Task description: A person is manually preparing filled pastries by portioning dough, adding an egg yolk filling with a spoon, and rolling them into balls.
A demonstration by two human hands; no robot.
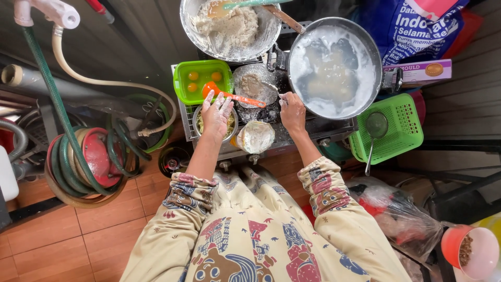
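Now the floury left hand (216, 112) rests spread over a small bowl (200, 123), fingertips by an orange ladle (229, 95). Just beyond the loosely curled, empty right hand (292, 112) sits a wok (334, 68); a flour bag (255, 137) lies between the hands.

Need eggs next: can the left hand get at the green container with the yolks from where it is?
Probably yes. The left hand rests over a small metal bowl just below the green container; only the orange scoop lies beside it, and the container is open-topped.
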